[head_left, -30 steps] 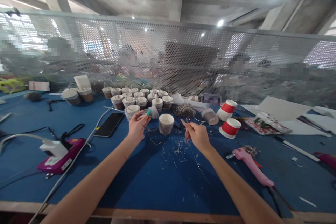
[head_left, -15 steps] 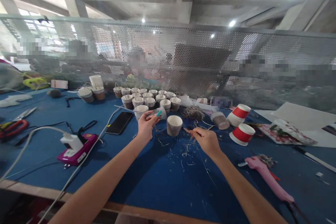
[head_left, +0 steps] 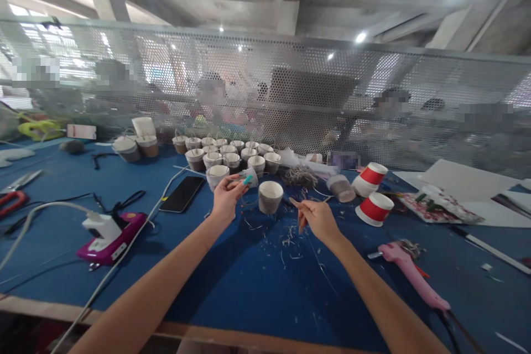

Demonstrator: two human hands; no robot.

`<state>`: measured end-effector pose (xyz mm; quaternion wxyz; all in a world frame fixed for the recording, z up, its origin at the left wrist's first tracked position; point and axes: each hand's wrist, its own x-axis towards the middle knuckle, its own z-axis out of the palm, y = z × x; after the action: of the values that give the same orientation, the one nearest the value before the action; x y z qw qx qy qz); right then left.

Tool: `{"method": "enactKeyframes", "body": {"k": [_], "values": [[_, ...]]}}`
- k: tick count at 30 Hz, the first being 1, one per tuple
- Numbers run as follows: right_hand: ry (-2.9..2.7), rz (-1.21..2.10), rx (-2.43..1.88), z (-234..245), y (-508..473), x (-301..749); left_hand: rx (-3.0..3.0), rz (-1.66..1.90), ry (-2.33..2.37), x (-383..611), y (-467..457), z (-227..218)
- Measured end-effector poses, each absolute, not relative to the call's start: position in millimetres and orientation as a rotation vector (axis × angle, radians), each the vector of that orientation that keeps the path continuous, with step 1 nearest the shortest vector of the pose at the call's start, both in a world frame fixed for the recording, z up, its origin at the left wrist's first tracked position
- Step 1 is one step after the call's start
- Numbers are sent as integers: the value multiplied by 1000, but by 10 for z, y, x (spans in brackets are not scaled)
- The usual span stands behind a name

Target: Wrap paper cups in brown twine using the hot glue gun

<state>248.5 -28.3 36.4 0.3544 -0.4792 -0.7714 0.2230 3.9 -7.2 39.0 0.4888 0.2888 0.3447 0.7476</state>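
Observation:
My left hand (head_left: 226, 200) is closed in a pinch left of the middle, with a teal patch at its thumb tip. A small greyish-white, cup-like piece (head_left: 252, 177) shows at these fingertips. Between my hands a grey-wrapped paper cup (head_left: 271, 199) stands upright on the table, its pale inside facing up; neither hand touches it. My right hand (head_left: 318, 220) is just right of that cup. Its index finger and thumb point left while the other fingers curl in; what they hold, if anything, is too small to make out. Short fibre scraps (head_left: 288, 240) lie beneath it.
Several small handled cups (head_left: 213, 160) stand in rows behind my left hand. Left are a phone (head_left: 182, 194) and a purple power strip (head_left: 112, 240) with a cable. Right are red-and-white paper cups (head_left: 374, 209) and a pink glue gun (head_left: 415, 276). A perforated metal screen (head_left: 240, 99) stands behind.
The whole view has shifted slightly, so things sit a little further left. My right hand has changed its finger pose slightly beside the cup; my left keeps its pinch.

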Motion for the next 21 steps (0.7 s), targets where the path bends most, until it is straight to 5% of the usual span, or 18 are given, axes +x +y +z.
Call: {"method": "enactKeyframes", "body": {"k": [6, 14, 21], "values": [[-2003, 605, -1238, 369, -288, 2487, 717, 1813, 845, 36, -68, 370], [-2132, 158, -1145, 396, -313, 2481, 717, 1812, 856, 18, -67, 371], [-2020, 370, -1212, 376, -305, 2490, 750, 1776, 837, 29, -80, 363]]}}
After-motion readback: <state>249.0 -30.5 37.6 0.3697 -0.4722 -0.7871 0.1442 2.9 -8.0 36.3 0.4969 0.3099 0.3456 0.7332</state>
